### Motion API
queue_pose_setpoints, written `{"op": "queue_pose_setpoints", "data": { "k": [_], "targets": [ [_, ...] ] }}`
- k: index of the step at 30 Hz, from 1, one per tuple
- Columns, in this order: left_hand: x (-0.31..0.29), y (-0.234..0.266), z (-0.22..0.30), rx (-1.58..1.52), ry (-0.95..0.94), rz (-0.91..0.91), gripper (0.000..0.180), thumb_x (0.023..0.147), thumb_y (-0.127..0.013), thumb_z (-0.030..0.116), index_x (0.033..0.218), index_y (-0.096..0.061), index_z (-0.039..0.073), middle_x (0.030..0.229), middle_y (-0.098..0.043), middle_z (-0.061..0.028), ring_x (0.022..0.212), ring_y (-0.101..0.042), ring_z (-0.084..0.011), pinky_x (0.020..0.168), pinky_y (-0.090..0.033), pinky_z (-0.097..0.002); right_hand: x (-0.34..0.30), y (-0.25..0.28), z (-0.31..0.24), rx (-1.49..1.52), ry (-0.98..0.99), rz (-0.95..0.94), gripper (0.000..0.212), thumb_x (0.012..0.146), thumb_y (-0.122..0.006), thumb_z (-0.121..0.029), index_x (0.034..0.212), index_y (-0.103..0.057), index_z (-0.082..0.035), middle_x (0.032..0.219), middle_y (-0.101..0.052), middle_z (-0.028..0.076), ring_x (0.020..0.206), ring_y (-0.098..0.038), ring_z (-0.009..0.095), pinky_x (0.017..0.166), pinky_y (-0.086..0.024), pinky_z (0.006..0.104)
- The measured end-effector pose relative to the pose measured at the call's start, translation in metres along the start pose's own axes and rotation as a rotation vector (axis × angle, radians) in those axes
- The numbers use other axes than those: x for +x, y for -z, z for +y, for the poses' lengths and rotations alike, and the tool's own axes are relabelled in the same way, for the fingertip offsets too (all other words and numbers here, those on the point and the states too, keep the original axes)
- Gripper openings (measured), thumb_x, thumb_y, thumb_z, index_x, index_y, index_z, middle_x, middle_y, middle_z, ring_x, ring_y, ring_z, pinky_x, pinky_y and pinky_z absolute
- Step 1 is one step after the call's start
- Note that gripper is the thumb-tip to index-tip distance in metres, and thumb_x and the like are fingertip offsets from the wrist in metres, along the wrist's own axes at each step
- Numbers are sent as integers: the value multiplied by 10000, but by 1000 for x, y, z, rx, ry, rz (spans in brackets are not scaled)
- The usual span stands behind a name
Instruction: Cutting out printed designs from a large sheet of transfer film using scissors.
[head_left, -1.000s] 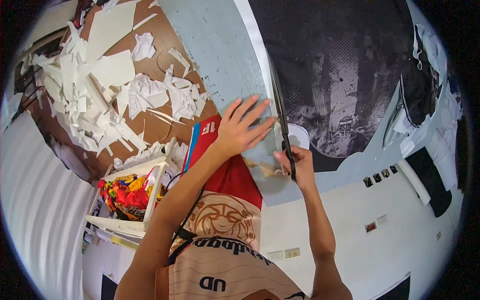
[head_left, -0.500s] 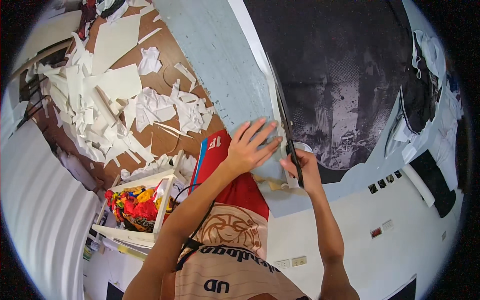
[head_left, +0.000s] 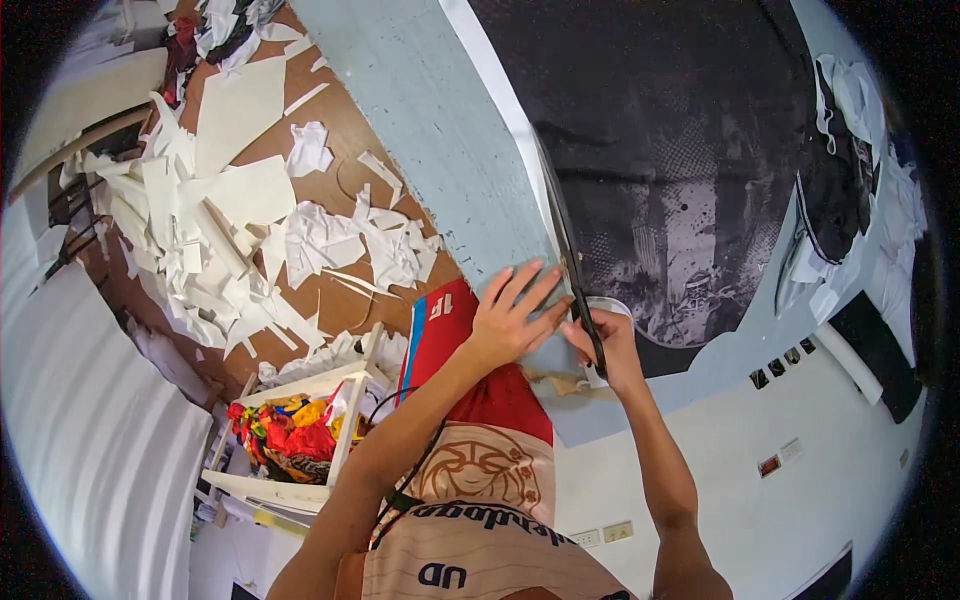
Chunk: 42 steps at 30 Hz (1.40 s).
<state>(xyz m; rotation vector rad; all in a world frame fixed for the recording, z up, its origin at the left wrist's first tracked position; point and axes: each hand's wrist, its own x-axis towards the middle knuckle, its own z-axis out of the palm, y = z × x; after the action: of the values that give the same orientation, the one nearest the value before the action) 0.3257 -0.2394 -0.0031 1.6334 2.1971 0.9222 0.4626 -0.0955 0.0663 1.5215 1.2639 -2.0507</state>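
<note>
A large black printed fabric panel (head_left: 650, 110) with grey and white patterns lies on the blue-grey table (head_left: 400, 110). Along its left side runs a white border strip (head_left: 505, 95). My right hand (head_left: 612, 350) is closed round the handles of black scissors (head_left: 578, 275), whose long blades point away along the panel's edge. My left hand (head_left: 515, 318) rests with fingers spread at the white border, left of the scissors. It holds nothing. Part of the scissor handle is hidden by my right fingers.
White paper and fabric scraps (head_left: 230, 230) cover much of the brown floor at left. A pale wooden crate (head_left: 345, 430) with colourful cloth stands beside my left arm. Black and white garments (head_left: 840, 200) lie at the table's right edge.
The scissor blades look closer together, and the fabric near them has ruffled slightly. My left hand has shifted a little to the right and down in view. The whole view has tilted slightly.
</note>
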Motion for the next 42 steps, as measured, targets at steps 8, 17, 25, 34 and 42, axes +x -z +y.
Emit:
{"op": "queue_pose_setpoints", "data": {
  "k": [8,17,25,34,42],
  "targets": [
    [1,9,-10,-216,22,59,246,817,-774,180,1057,-742,141,1408,-635,-100,1261,-606,-326,1075,-425,-492,-9,3,23,70,44,-38,311,898,-856,-178,777,-590,-71,694,-484,-92,600,-419,13,518,-311,217],
    [109,66,-91,106,-40,-13,459,834,-808,185,1285,-722,202,1519,-557,-111,1409,-471,-399,1134,-361,-566,13,1,-3,16,38,-12,365,886,-870,-215,720,-569,-94,622,-480,-95,535,-425,7,485,-303,214],
    [110,63,-97,113,-48,-35,388,835,-801,236,1219,-747,251,1546,-545,-70,1438,-464,-357,1167,-330,-555,15,-5,-15,-33,29,-8,303,916,-820,-177,730,-611,-62,598,-539,-46,503,-480,40,480,-352,226],
    [109,59,-100,107,-34,-36,376,833,-787,242,1206,-745,270,1542,-557,-63,1435,-482,-337,1170,-323,-548,35,-7,-44,-45,45,2,299,897,-841,-140,738,-598,-68,608,-523,-66,539,-460,19,495,-340,221],
    [110,62,-103,95,-35,-101,400,834,-810,258,1230,-763,289,1541,-561,-86,1435,-472,-357,1173,-283,-537,48,-13,-73,-36,31,-7,344,879,-868,-158,713,-578,-80,601,-478,-82,532,-431,14,488,-304,221]
  ]
}}
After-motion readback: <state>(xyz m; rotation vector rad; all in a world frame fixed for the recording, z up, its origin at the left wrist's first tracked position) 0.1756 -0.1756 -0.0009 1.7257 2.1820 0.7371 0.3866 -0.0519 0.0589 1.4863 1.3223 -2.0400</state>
